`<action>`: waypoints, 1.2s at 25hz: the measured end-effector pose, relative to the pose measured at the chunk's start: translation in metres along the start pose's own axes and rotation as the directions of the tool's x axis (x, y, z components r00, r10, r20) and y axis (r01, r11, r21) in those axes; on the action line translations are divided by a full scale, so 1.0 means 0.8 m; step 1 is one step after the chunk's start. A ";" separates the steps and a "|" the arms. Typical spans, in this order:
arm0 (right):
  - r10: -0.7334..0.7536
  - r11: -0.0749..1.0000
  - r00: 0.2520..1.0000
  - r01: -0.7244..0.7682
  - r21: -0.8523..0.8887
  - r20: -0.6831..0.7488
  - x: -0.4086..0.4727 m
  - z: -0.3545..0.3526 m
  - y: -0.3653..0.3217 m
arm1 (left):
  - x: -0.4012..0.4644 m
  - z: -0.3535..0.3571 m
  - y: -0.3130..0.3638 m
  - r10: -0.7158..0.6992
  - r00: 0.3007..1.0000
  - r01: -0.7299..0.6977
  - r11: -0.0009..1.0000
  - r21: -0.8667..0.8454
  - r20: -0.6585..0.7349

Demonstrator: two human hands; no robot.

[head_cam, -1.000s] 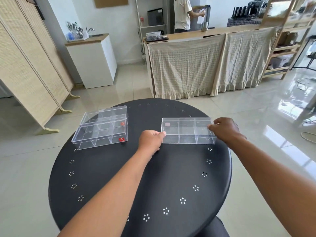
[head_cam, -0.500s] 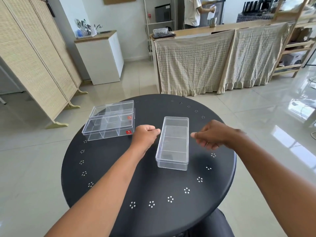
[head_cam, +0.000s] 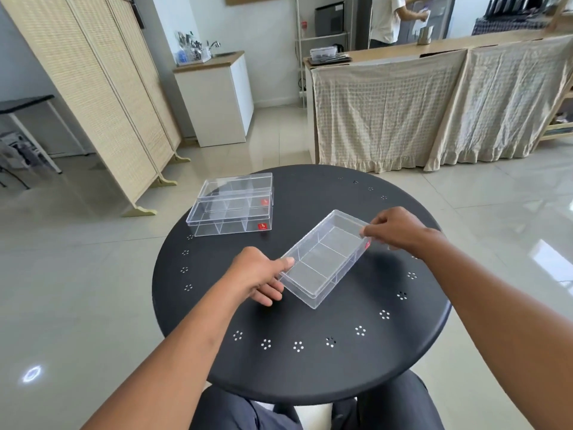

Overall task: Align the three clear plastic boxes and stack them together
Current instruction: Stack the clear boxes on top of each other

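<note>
A clear plastic box with inner dividers lies diagonally in the middle of the round black table. My left hand pinches its near-left corner. My right hand pinches its far-right corner, by a small red sticker. Two more clear boxes sit at the table's back left: a front box with a red sticker and a rear box partly overlapping it, slightly out of line.
A folding woven screen stands at the left, a white cabinet behind. A cloth-draped counter runs across the back right, with a person standing behind it. My knees show under the table edge.
The single box has turned from crosswise, through lengthwise, to diagonal. Both hands now grip its opposite corners. The view shifted, placing the table further right.
</note>
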State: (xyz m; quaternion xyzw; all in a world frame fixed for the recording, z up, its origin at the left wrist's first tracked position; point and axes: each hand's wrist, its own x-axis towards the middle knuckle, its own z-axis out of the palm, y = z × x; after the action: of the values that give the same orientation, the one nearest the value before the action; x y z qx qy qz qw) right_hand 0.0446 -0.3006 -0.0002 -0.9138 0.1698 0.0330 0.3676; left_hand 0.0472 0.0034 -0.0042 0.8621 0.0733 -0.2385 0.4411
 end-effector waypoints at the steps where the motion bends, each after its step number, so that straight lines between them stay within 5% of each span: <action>1: 0.008 1.000 1.000 -0.008 -0.007 0.024 -0.003 -0.002 0.001 | -0.001 -0.004 -0.006 0.007 0.997 -0.011 0.999 -0.049 -0.075; 4: -0.009 1.000 0.997 0.007 0.029 0.072 -0.020 0.008 -0.005 | -0.007 -0.010 -0.023 -0.008 0.983 -0.023 0.986 -0.167 -0.181; 8: -0.014 0.992 0.999 0.018 0.127 -0.031 -0.037 0.057 -0.034 | -0.021 -0.027 -0.057 0.008 0.951 -0.107 0.946 -0.305 -0.309; 12: 0.005 0.920 0.999 0.014 0.391 -0.046 -0.051 0.119 -0.083 | -0.027 -0.080 -0.086 -0.006 0.802 -0.226 0.923 -0.312 -0.597; 16: 0.044 0.840 0.996 0.002 0.542 -0.071 -0.044 0.165 -0.141 | -0.003 -0.143 -0.098 -0.003 0.715 -0.292 0.907 -0.303 -0.699; 30: 0.194 0.846 0.979 -0.132 0.516 -0.068 0.008 0.210 -0.171 | 0.113 -0.186 -0.108 -0.034 0.829 -0.194 0.919 -0.344 -0.558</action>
State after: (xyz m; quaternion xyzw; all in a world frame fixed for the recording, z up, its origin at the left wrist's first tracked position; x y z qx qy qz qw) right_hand 0.1069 -0.0956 -0.0331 -0.7668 0.2710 -0.0359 0.5808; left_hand 0.1489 0.1659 -0.0356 0.7920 0.2061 0.0594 0.5716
